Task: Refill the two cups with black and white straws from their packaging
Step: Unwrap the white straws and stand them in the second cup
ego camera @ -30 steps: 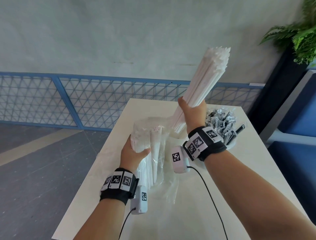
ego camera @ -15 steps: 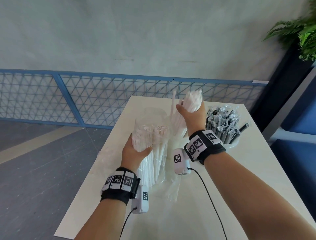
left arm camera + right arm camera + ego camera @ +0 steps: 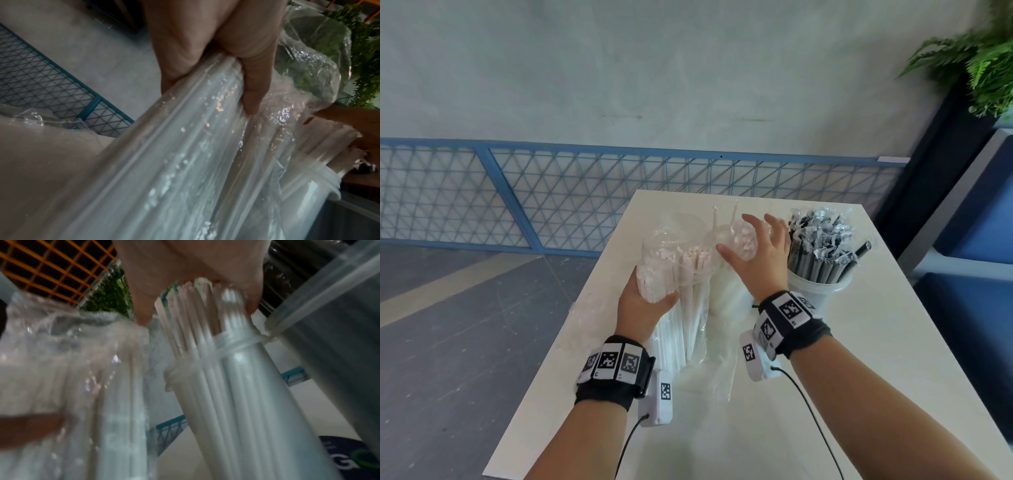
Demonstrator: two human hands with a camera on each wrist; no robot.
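Railing: I see a blue mesh railing point(image 3: 585, 192) along the far left, behind the table.
Table: the pale tabletop point(image 3: 876, 342) carries everything I am working with.
Left hand: my left hand point(image 3: 643, 301) is wrapped round the clear packaging of white straws point(image 3: 681, 284); from the left wrist view the fingers point(image 3: 252, 91) curl over the crinkled film and press into it.
Packaging of white straws: a see-through plastic bag, glossy and creased, stands tilted on the table just left of centre. Its open top flares above my grip. The long white straws inside lie packed side by side, their ends a faint pink-white at the top.
Loose film: the bag's lower part spreads flat and wrinkled on the table near my wrists.
White straw cup: a translucent cup point(image 3: 236, 386) stands just right of the bag, filled with white straws point(image 3: 207, 331) upright; a few tips stick up higher than the rest.
Right hand: my right hand point(image 3: 756, 253) sits on top of those straws, fingers spread and relaxed, palm on the ends. It pinches nothing.
Black straw cup: further right, touching or nearly touching the white one, a white cup point(image 3: 822, 291) holds black straws point(image 3: 822, 246) in shiny clear wrappers, tips crumpled and fanned out.
Plant: green fronds point(image 3: 976, 58) hang at the far right corner.
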